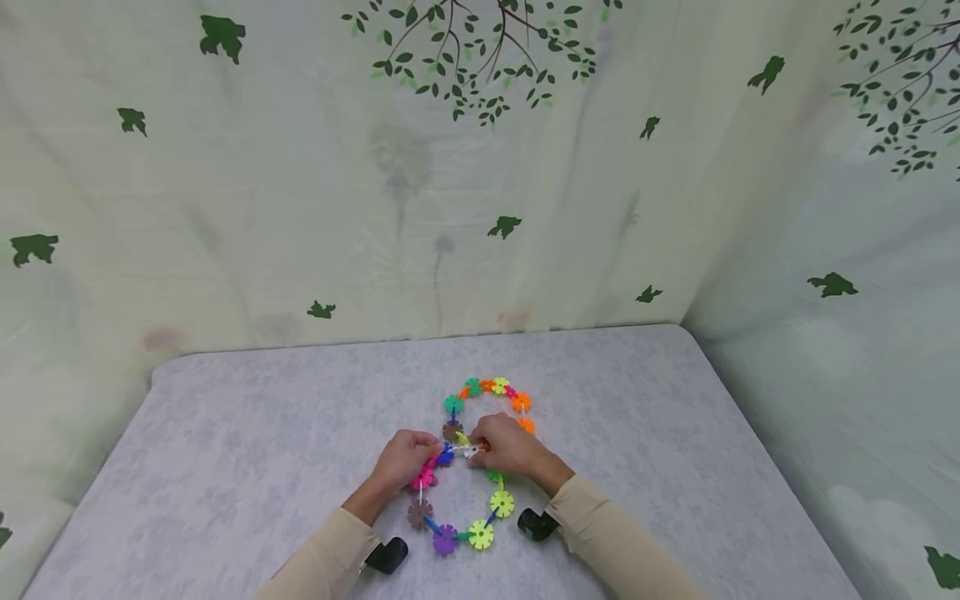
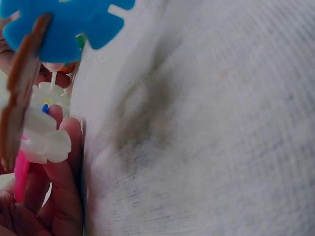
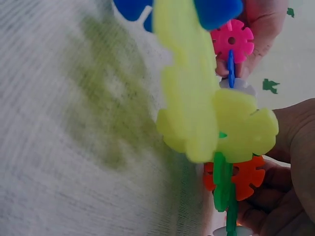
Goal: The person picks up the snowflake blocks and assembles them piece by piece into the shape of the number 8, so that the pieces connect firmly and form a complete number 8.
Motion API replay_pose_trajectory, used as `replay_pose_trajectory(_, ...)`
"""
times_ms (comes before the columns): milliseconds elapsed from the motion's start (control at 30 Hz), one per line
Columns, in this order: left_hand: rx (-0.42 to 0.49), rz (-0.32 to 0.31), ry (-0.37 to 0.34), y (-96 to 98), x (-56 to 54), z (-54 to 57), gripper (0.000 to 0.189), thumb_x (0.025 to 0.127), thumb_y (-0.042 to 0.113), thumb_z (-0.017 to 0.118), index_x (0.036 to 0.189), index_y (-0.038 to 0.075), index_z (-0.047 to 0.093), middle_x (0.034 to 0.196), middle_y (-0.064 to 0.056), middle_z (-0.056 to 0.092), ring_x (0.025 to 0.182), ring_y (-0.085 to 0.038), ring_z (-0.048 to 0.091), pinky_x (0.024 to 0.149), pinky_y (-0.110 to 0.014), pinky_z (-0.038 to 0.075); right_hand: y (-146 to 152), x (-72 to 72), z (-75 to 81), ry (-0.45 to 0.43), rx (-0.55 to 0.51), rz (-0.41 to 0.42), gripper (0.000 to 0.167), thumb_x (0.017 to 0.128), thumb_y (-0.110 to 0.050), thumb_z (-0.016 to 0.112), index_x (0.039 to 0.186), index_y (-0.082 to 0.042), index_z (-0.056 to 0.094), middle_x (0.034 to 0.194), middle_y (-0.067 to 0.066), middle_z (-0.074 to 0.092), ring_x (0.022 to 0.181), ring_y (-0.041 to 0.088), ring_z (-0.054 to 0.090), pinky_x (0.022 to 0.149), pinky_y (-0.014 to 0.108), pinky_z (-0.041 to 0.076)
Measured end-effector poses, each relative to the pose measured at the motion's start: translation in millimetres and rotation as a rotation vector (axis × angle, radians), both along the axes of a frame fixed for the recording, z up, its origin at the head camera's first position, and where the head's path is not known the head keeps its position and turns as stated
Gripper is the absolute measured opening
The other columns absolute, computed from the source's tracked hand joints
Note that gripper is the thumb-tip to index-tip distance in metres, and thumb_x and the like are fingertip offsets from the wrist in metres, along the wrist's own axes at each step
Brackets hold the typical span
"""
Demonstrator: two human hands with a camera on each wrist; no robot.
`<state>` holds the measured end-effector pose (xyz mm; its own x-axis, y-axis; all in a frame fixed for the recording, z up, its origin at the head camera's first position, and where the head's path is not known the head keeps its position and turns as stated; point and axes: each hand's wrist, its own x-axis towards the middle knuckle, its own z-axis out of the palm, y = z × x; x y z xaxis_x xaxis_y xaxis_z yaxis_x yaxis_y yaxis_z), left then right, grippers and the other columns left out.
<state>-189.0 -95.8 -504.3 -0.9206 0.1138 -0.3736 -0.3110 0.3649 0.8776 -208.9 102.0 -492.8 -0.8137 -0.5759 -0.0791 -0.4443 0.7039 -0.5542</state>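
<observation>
A figure-eight chain of flower-shaped interlocking plastic discs lies on the table, its far loop topped by a yellow disc (image 1: pixel 500 386). At the near loop's left side, my left hand (image 1: pixel 407 457) pinches the chain by a blue disc (image 1: pixel 446 454), beside a pink disc (image 1: pixel 424 477). Facing it, my right hand (image 1: pixel 510 446) grips the chain near a white disc (image 1: pixel 470 451), where the two loops meet. In the right wrist view, the right fingers are around an orange disc (image 3: pixel 251 174), next to green discs (image 3: pixel 223 184). Exact contacts at the fingertips are partly hidden.
The grey table (image 1: pixel 270 433) extends around the chain. Behind it hangs a pale curtain (image 1: pixel 300 208) with leaf prints, and another side of it stands at the right. Black wrist cameras (image 1: pixel 387 556) sit beneath both sleeves, close to the near loop.
</observation>
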Motion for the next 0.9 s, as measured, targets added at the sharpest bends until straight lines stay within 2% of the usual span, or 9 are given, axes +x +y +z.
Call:
replay_pose_trajectory(200,-0.026,-0.003,0.019,1.2,-2.2,-1.0,0.019,0.095,0.011,0.059,0.098,-0.004,0.068,0.067,-0.002,0.057,0.044,-0.01,0.056,0.041,-0.02,0.043,0,-1.6,1.4,0.024,0.005,0.019,0.026,0.083,-0.019,0.077,0.105,-0.005,0.074,0.079,-0.006,0.06,0.064,0.006,0.043,0.057,0.019,0.034)
replay_pose_trajectory(367,-0.04,-0.014,-0.01,0.2,-0.2,-2.2,0.02,0.096,0.014,0.059,0.1,-0.003,0.067,0.069,-0.002,0.059,0.047,-0.011,0.058,0.042,-0.021,0.044,1,-1.0,1.6,0.025,0.016,0.025,0.027,0.082,-0.021,0.078,0.104,-0.004,0.074,0.087,-0.003,0.065,0.069,0.006,0.048,0.064,0.018,0.042)
replay_pose_trajectory(467,-0.028,-0.007,-0.023,-3.0,1.8,-1.9,0.019,0.096,0.014,0.059,0.1,-0.003,0.067,0.069,-0.003,0.06,0.047,-0.011,0.059,0.042,-0.02,0.045,-1,-2.8,2.4,0.046,0.02,0.068,0.027,0.082,-0.02,0.078,0.104,-0.004,0.074,0.09,-0.001,0.066,0.072,0.006,0.05,0.067,0.019,0.045)
replay_pose_trajectory(700,-0.095,0.037,0.052,-11.4,12.0,-3.4,0.016,0.093,0.016,0.063,0.089,0.001,0.07,0.072,0.0,0.058,0.056,-0.008,0.046,0.049,-0.022,0.039,-12,-12.1,6.3,0.093,0.066,0.186,0.026,0.084,-0.018,0.076,0.106,-0.005,0.074,0.09,-0.001,0.066,0.074,0.005,0.05,0.068,0.018,0.044)
replay_pose_trajectory(900,-0.113,0.119,0.118,-19.0,22.2,-4.4,0.018,0.09,0.017,0.067,0.089,0.0,0.071,0.075,0.0,0.064,0.062,-0.008,0.049,0.054,-0.023,0.041,-27,-19.0,10.9,0.092,0.126,0.243,0.025,0.084,-0.019,0.076,0.106,-0.007,0.074,0.088,-0.004,0.064,0.074,0.006,0.05,0.068,0.019,0.044)
